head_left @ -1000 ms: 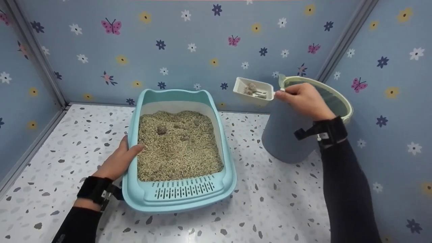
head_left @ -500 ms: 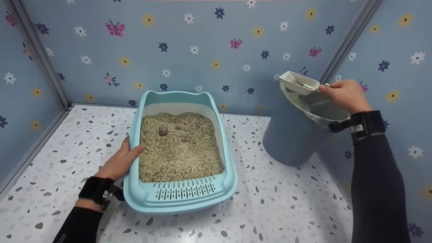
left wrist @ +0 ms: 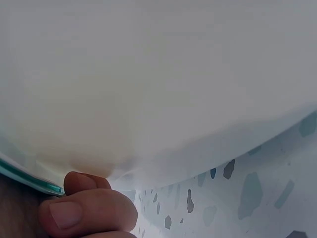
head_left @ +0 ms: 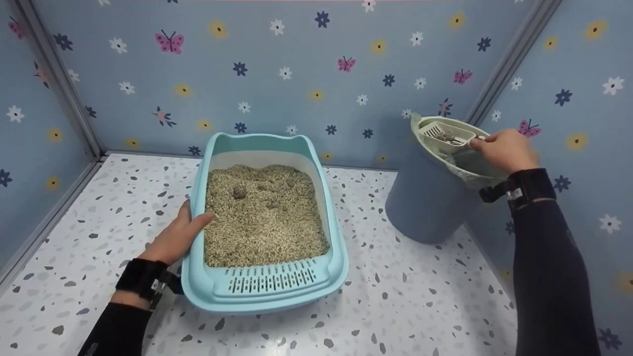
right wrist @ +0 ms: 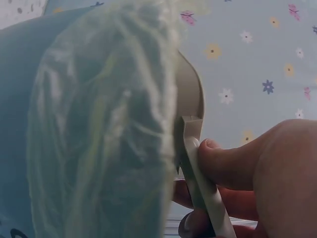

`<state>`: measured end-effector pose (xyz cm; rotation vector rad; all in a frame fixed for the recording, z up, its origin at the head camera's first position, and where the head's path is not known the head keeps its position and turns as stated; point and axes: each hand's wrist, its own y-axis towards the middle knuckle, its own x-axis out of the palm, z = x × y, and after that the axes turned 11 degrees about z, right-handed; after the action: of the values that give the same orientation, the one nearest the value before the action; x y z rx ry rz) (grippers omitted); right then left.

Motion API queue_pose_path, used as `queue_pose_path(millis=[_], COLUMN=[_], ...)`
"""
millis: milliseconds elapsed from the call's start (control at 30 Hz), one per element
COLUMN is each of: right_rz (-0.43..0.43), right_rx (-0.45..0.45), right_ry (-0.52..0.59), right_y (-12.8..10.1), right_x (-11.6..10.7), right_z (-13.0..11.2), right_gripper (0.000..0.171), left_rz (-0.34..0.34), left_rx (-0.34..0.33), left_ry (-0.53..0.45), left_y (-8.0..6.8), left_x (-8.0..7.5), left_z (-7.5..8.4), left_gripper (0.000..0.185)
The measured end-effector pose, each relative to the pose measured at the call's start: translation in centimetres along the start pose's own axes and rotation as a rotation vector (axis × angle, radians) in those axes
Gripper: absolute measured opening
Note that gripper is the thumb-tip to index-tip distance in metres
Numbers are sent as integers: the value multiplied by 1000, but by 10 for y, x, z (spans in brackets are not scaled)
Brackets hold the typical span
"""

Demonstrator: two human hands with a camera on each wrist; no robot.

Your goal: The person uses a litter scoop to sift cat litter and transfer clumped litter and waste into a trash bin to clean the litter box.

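A light blue litter tray (head_left: 264, 291) full of beige pellets, with a few grey clumps (head_left: 239, 192), sits on the speckled floor. My left hand (head_left: 175, 236) grips its left rim, thumb over the edge; the left wrist view shows curled fingers (left wrist: 81, 210) under the tray's pale wall (left wrist: 158, 84). My right hand (head_left: 504, 148) pinches the handle (right wrist: 205, 198) of a white slotted scoop (head_left: 445, 133), which carries grey clumps and is tipped down inside the mouth of a grey-blue bin (head_left: 425, 198) with a clear liner (right wrist: 99, 129).
Blue walls with flowers and butterflies (head_left: 169, 41) close in the back and both sides. The bin stands in the back right corner against the wall. Speckled white floor (head_left: 400, 306) spreads round the tray.
My right hand carried the loaded scoop from left of the bin to above its mouth, then lowered and tipped it inside. The left hand stayed on the tray rim.
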<state>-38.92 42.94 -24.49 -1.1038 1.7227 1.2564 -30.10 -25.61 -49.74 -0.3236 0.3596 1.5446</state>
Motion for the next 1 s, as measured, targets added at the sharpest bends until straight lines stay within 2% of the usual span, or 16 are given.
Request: queue_pose_path(millis=[300, 533, 767, 867, 1000], right_rz=[13, 41, 68, 92, 128], right_rx=[-21, -51, -113, -166, -316], right_ry=[-59, -119, -213, -290, -404], right_y=[2, 2, 3, 3, 4], right_x=[-6, -2, 2, 4, 7], right_z=[-2, -4, -8, -11, -12], right_gripper=[74, 54, 50, 49, 38], left_rz=[-17, -10, -6, -5, -3], left_rx=[20, 12, -8, -13, -17], left_ry=[-24, -25, -5, 3, 15], left_y=[0, -3, -4, -3, -2], left_x=[-1, 0, 0, 0, 0], left_z=[-2, -1, 1, 1, 1], left_gripper=[103, 106, 109, 109, 109])
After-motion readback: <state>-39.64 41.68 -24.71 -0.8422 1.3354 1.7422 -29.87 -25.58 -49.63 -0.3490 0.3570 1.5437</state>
